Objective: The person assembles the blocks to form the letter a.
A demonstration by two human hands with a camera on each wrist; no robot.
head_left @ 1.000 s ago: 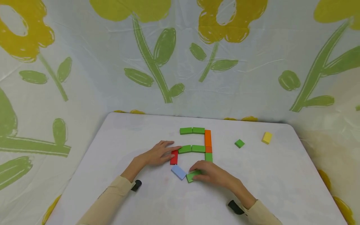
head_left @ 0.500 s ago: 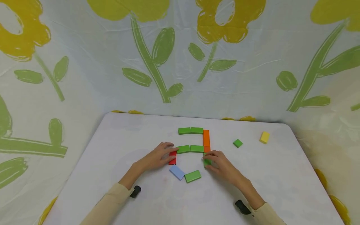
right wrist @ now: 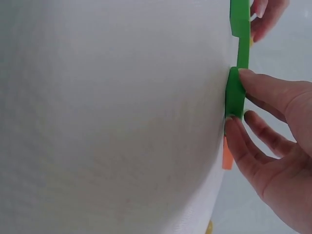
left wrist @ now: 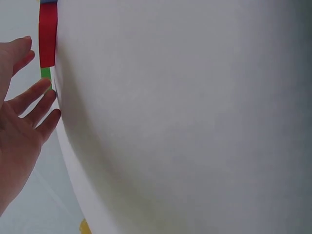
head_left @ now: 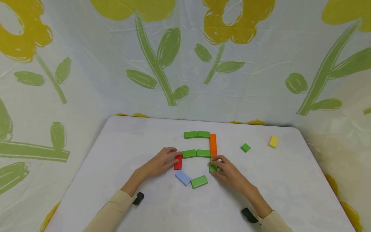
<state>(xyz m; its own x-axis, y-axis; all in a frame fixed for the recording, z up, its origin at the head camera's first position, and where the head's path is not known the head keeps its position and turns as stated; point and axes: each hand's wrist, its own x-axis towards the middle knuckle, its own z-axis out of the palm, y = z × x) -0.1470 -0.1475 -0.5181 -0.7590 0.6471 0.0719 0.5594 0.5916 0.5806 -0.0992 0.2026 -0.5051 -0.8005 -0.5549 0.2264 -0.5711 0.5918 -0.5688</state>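
Observation:
My right hand (head_left: 232, 174) pinches a green block (right wrist: 235, 95) lengthwise between thumb and fingers, on the right side of a block outline. Above that block stand a small orange block (head_left: 213, 153) and a longer orange one (head_left: 213, 141). My left hand (head_left: 157, 162) lies beside a red block (head_left: 178, 163), its fingers loosely spread; in the left wrist view the thumb shows a gap from the red block. A light blue block (head_left: 183, 178) and a tilted green block (head_left: 199, 182) form the bottom. Two green blocks (head_left: 189, 154) make the middle row.
Two more green blocks (head_left: 190, 135) form the top row, joining the orange block. Off to the right lie a small green block (head_left: 245, 148) and a yellow block (head_left: 273, 142). The white table (head_left: 121, 138) meets a flower-printed cloth (head_left: 116, 48) behind.
My right hand has left the tilted bottom green block and moved up and right to the green block under the orange ones. That block has shifted slightly left. My left hand has barely moved.

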